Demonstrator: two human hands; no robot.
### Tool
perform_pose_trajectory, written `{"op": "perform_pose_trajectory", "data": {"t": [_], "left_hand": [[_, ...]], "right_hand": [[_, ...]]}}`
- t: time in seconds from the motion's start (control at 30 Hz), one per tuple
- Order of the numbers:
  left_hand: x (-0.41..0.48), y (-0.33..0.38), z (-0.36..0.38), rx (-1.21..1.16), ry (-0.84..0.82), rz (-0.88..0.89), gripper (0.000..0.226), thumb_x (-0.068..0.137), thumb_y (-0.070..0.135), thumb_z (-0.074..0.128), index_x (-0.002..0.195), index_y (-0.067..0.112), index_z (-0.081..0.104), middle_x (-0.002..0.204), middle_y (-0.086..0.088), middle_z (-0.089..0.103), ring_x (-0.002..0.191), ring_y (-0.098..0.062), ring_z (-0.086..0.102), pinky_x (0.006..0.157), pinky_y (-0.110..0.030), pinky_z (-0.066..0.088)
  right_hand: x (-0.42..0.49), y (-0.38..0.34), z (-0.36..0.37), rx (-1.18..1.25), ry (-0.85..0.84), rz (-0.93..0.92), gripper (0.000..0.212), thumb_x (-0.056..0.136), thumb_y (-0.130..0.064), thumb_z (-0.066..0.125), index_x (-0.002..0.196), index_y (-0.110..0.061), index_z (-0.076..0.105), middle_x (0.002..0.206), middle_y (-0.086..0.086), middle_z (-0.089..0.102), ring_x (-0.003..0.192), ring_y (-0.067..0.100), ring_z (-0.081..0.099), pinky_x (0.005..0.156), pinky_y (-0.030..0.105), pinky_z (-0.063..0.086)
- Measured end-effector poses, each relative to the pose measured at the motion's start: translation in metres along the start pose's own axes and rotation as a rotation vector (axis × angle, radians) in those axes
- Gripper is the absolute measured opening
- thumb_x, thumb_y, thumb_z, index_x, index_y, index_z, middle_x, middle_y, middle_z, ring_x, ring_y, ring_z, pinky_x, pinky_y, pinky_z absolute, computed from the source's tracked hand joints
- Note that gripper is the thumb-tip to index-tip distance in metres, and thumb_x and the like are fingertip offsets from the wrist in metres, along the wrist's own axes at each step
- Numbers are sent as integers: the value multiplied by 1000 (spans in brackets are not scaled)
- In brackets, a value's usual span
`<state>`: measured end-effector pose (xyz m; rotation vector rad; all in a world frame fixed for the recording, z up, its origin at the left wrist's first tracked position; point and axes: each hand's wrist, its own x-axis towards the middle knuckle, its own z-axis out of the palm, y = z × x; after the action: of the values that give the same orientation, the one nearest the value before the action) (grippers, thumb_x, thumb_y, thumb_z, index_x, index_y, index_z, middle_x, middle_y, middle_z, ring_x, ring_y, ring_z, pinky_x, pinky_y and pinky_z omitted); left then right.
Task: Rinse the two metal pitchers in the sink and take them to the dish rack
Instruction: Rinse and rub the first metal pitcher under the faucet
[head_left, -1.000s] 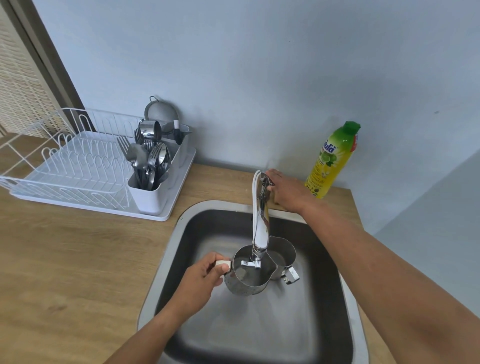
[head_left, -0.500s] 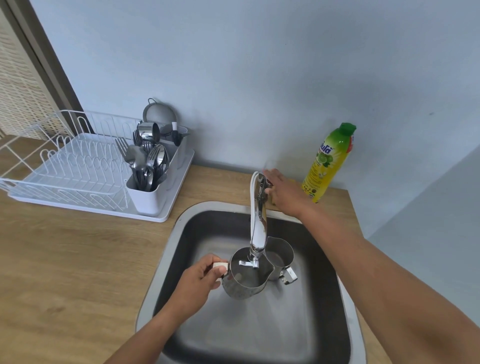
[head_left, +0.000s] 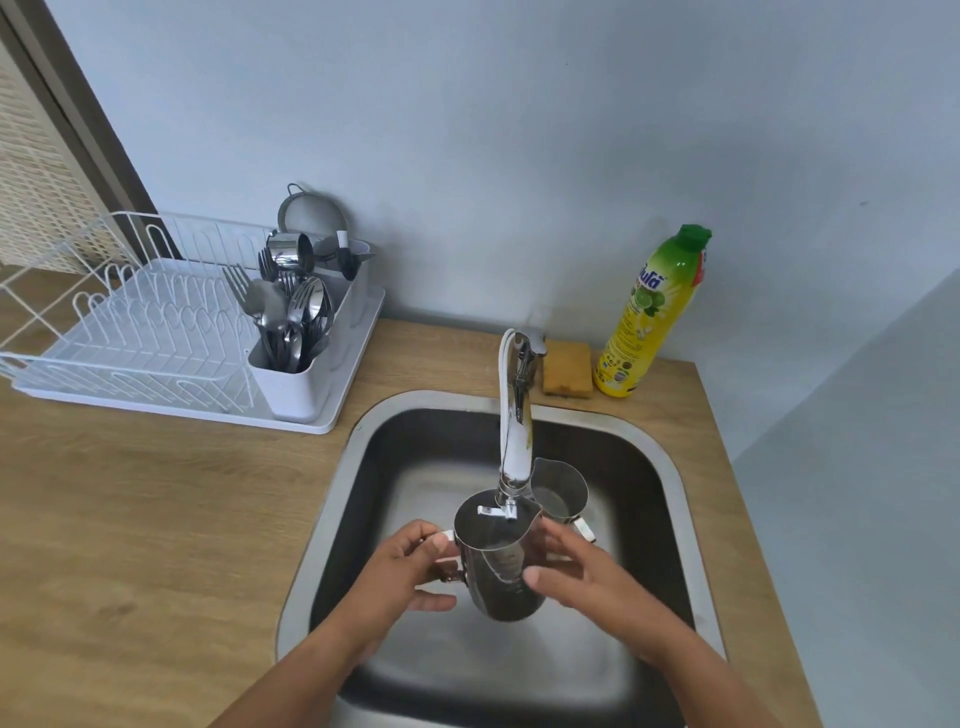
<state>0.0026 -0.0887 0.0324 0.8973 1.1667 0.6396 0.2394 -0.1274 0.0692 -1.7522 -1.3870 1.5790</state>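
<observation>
- Steel is under both hands: the left hand (head_left: 410, 571) has its fingers curled round the side handle of the near pitcher (head_left: 501, 571), with the thumb low on the front of the handle.
- On the opposite side, the right hand (head_left: 587, 577) cups the pitcher's body. Its thumb presses the front wall and its fingers reach round the far side.
- Held between the two hands, the near pitcher is upright, clear of the basin floor, with its open mouth facing up.
- Directly above that mouth hangs the spout end of the chrome tap (head_left: 514, 426). Whether water is running cannot be told.
- Just behind the right hand's fingertips stands the far pitcher (head_left: 561, 493), upright on the basin floor, close to the near one and partly hidden by the tap.
- Both pitchers are inside the dark metal sink (head_left: 675, 467), which is set into a wooden counter (head_left: 130, 519).
- Behind the tap base lies a yellow sponge (head_left: 567, 370), and just to its right stands a yellow bottle (head_left: 649, 317) with a green cap, against the wall.
- Well to the left on the counter sits the white dish rack (head_left: 130, 332). Its cutlery holder (head_left: 291, 384), at the end nearest the sink, is full of spoons and forks.
</observation>
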Motion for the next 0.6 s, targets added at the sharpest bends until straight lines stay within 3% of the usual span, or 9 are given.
{"op": "perform_pose_trajectory", "data": {"t": [0.1, 0.27, 0.4, 0.53, 0.6], "left_hand": [[2, -6, 8, -115, -74, -34, 14, 101, 18, 49, 95, 7, 56, 110, -17, 72, 104, -31, 70, 83, -50, 59], [6, -7, 16, -179, -188, -35, 11, 101, 14, 49, 96, 8, 56, 105, -17, 66, 105, -23, 64, 91, -49, 56], [11, -1, 18, -168, -236, -3, 11, 100, 13, 51, 92, 9, 58, 109, -13, 66, 107, -21, 63, 98, -48, 52], [18, 5, 19, -124, -195, 38, 9, 98, 7, 53, 91, 7, 59, 105, -6, 68, 97, -16, 66, 98, -42, 54], [22, 5, 18, -96, -163, 58, 8, 96, 3, 54, 91, 6, 59, 114, -2, 66, 101, -15, 65, 97, -38, 54]], "right_hand": [[-6, 1, 12, -142, 112, -78, 72, 73, -41, 82, 123, -59, 33, 122, -32, 46, 116, -2, 51, 96, 17, 42], [-7, 1, 20, -288, 388, -126, 87, 71, -36, 85, 142, -40, 33, 135, -16, 50, 121, 4, 52, 105, 26, 43], [-5, 1, 16, -363, 480, -188, 88, 73, -31, 85, 144, -39, 34, 145, -14, 43, 111, -2, 44, 101, 16, 33], [7, 7, 15, -303, 505, -205, 88, 75, -20, 84, 145, -39, 34, 151, -12, 40, 132, 9, 44, 109, 29, 39], [15, 11, 16, -244, 506, -203, 86, 77, -15, 81, 143, -44, 34, 149, -13, 43, 133, 12, 46, 106, 28, 42]]}}
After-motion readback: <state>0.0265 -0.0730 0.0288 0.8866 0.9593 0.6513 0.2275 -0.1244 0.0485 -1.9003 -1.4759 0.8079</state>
